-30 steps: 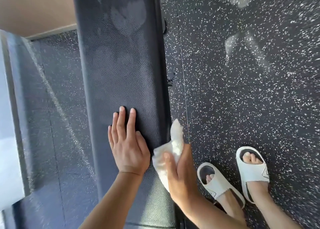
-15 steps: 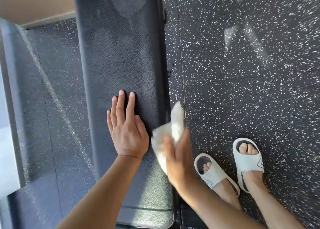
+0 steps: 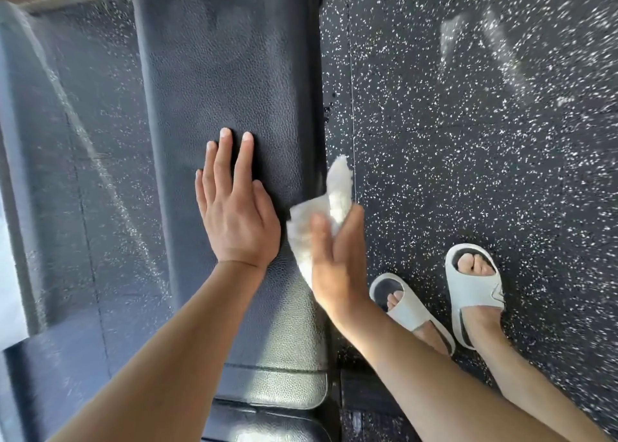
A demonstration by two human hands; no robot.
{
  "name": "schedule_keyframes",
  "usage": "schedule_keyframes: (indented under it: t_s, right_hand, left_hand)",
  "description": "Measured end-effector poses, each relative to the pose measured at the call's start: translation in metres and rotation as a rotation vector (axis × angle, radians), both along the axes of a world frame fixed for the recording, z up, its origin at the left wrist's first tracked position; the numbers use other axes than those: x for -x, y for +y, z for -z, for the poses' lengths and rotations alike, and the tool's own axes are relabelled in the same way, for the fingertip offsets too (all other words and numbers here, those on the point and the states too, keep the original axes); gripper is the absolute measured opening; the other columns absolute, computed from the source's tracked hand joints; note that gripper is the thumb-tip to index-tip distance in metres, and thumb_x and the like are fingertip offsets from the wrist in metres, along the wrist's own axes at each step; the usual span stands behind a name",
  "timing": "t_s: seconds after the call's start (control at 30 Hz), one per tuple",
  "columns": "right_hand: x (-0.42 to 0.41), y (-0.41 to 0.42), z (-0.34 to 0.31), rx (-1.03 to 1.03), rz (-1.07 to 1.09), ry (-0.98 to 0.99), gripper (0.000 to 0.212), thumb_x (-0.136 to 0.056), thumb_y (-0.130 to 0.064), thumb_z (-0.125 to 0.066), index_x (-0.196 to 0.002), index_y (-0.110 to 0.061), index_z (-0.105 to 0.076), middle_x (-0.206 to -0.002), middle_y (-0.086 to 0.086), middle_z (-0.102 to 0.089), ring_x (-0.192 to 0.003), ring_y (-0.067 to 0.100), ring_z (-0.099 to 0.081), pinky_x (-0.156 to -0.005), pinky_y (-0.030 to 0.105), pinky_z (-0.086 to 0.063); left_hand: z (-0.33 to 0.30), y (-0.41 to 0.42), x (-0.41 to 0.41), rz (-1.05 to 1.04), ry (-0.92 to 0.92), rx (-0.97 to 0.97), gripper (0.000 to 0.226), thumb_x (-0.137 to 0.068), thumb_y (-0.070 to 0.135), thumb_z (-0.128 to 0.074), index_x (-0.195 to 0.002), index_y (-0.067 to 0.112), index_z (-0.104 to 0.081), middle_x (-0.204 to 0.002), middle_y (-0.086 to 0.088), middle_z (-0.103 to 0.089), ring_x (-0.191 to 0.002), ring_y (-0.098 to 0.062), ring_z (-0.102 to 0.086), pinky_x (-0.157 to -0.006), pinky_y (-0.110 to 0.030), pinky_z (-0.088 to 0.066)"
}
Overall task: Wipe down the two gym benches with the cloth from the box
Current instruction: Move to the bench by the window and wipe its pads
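Cloth [image 3: 329, 207] (white, crumpled) sits pinched in the right hand [image 3: 337, 257] at the bench [image 3: 234, 73] pad's right edge, mid-frame, while the left hand [image 3: 234, 214] lies flat, fingers straight, on the pad.

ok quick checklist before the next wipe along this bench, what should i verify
1. Cloth in hand: ok, the right hand holds it, bunched.
2. Cloth against the bench pad: not ok, it sits at the pad's right edge, part hanging over the floor.
3. Bench steadied: ok, the left hand lies flat on the pad.
4. Path ahead on the pad: ok, nothing lies on it.
5. Feet out of the way: ok, both sandals stand right of the bench.
6. Second bench done: cannot tell, out of view.
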State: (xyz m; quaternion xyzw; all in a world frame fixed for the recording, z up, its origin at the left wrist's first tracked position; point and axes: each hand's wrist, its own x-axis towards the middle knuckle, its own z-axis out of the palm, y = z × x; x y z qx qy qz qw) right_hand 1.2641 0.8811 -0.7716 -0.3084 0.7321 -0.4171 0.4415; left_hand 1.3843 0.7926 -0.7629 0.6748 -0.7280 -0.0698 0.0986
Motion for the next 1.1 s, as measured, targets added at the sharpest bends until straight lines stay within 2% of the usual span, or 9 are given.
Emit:
schedule_keyframes:
  t_s: [0.1,0.2,0.27,0.37,0.47,0.7,0.8,0.97,1.1]
  right_hand:
    - [0.014,-0.055,0.002,0.089,-0.002,-0.017,0.030,-0.107,-0.046,-0.046,-0.108,-0.017,-0.040,-0.103,0.001,-0.050,-0.092,0.018,-0.050,-0.085,0.041,-0.046]
    - [0.016,-0.051,0.001,0.053,-0.037,0.026,0.036,-0.107,-0.043,-0.049,-0.118,-0.009,-0.043,-0.113,0.010,-0.054,-0.101,0.027,-0.055,-0.092,0.048,-0.048]
    - [0.016,-0.028,-0.005,0.103,-0.129,0.120,0.038,-0.105,-0.035,-0.055,-0.127,-0.005,-0.046,-0.117,0.014,-0.055,-0.104,0.031,-0.056,-0.092,0.046,-0.050]
    - [0.023,-0.001,-0.011,0.266,-0.365,0.303,0.030,-0.103,-0.020,-0.061,-0.126,-0.006,-0.049,-0.114,0.005,-0.048,-0.098,0.025,-0.053,-0.083,0.043,-0.051]
    - [0.034,-0.028,-0.010,0.282,-0.494,0.477,0.033,-0.093,-0.017,-0.072,-0.119,-0.007,-0.055,-0.115,0.005,-0.052,-0.099,0.026,-0.054,-0.080,0.044,-0.053]
    - [0.034,-0.179,-0.029,0.335,-0.660,0.944,0.034,-0.098,-0.042,-0.053,-0.118,-0.014,-0.057,-0.116,0.005,-0.054,-0.101,0.027,-0.050,-0.086,0.041,-0.045]
    - [0.021,-0.208,-0.031,0.383,-0.797,1.085,0.033,-0.099,-0.041,-0.059,-0.122,-0.018,-0.057,-0.116,0.002,-0.053,-0.103,0.026,-0.050,-0.088,0.038,-0.043]
    - [-0.011,-0.205,-0.038,0.390,-0.827,1.026,0.034,-0.100,-0.042,-0.054,-0.123,-0.017,-0.058,-0.113,0.004,-0.054,-0.100,0.027,-0.049,-0.093,0.043,-0.044]
    - [-0.055,-0.161,-0.044,0.484,-1.038,0.948,0.041,-0.097,-0.053,-0.050,-0.116,-0.017,-0.058,-0.114,0.002,-0.055,-0.101,0.025,-0.049,-0.093,0.042,-0.045]
  left_hand:
    - [0.000,0.000,0.000,0.000,0.009,0.007,0.061,-0.103,0.028,-0.036,-0.164,0.032,-0.032,-0.174,0.006,-0.024,-0.161,-0.021,-0.019,-0.129,-0.049,-0.019]
    - [0.001,0.000,0.000,-0.007,0.002,0.003,0.062,-0.102,0.028,-0.036,-0.164,0.033,-0.031,-0.174,0.007,-0.023,-0.162,-0.021,-0.019,-0.129,-0.049,-0.018]
    - [0.000,0.000,0.001,-0.016,0.002,0.000,0.064,-0.101,0.027,-0.035,-0.164,0.034,-0.031,-0.174,0.007,-0.023,-0.162,-0.020,-0.018,-0.129,-0.050,-0.019]
    - [-0.001,0.001,0.002,-0.005,0.000,0.008,0.064,-0.101,0.024,-0.037,-0.164,0.032,-0.032,-0.174,0.006,-0.025,-0.162,-0.021,-0.018,-0.129,-0.052,-0.021]
    - [-0.003,0.001,0.003,-0.019,0.027,-0.005,0.062,-0.101,0.025,-0.035,-0.163,0.031,-0.034,-0.173,0.006,-0.025,-0.162,-0.020,-0.018,-0.130,-0.051,-0.019]
    - [-0.014,0.001,0.005,-0.041,0.098,-0.046,0.054,-0.102,0.022,-0.039,-0.155,0.018,-0.044,-0.170,-0.001,-0.031,-0.161,-0.023,-0.022,-0.131,-0.047,-0.014]
    - [-0.023,0.001,0.004,-0.066,0.137,-0.058,0.050,-0.100,0.017,-0.050,-0.149,0.010,-0.051,-0.163,-0.009,-0.039,-0.153,-0.032,-0.034,-0.127,-0.055,-0.025]
    - [-0.032,0.031,-0.039,-0.276,0.081,-0.067,0.051,-0.098,0.026,-0.049,-0.147,0.013,-0.055,-0.157,-0.007,-0.045,-0.145,-0.034,-0.043,-0.117,-0.060,-0.037]
    - [-0.023,0.071,-0.071,-0.459,0.060,-0.082,0.055,-0.101,0.037,-0.042,-0.154,0.023,-0.049,-0.161,-0.005,-0.044,-0.144,-0.035,-0.044,-0.116,-0.057,-0.038]
